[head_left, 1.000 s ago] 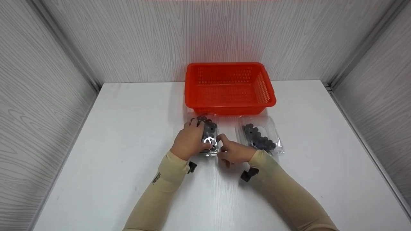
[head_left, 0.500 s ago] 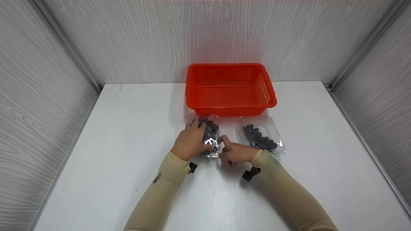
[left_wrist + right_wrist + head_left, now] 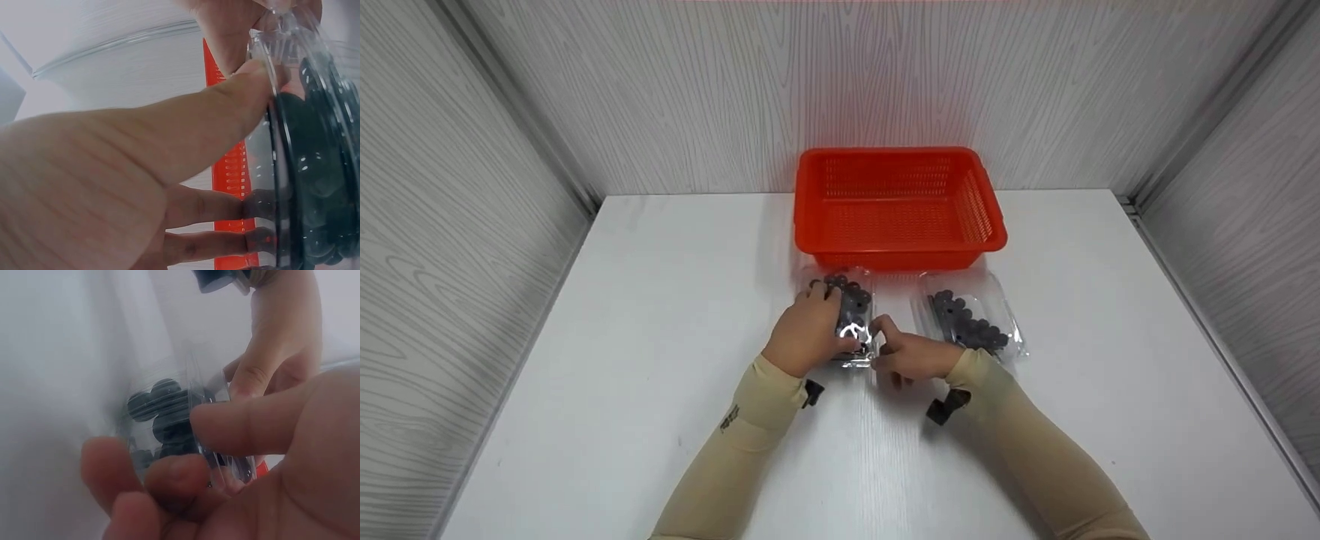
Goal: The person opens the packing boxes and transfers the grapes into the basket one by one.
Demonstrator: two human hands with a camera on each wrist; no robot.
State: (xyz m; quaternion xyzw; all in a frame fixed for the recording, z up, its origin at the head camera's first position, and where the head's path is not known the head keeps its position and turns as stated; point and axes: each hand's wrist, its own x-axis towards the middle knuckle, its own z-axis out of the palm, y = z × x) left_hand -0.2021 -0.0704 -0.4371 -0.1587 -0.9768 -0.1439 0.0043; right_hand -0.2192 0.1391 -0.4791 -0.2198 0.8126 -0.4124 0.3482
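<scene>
Beige-sleeved, the left hand grips the left grape pack, which lies just in front of the red basket. The right hand seems to pinch that pack's near right edge, the contact partly hidden. Beside that hand lies the right grape pack. Nothing has visibly shifted in half a second.

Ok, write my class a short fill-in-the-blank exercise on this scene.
The basket is coloured ____.
The number of clear packs in the head view is ____.
The hand across the top of the gripped pack is the person's ____.
The basket stands on the packs' ____ side, away from the person.

Missing words: red; two; left; far.
</scene>
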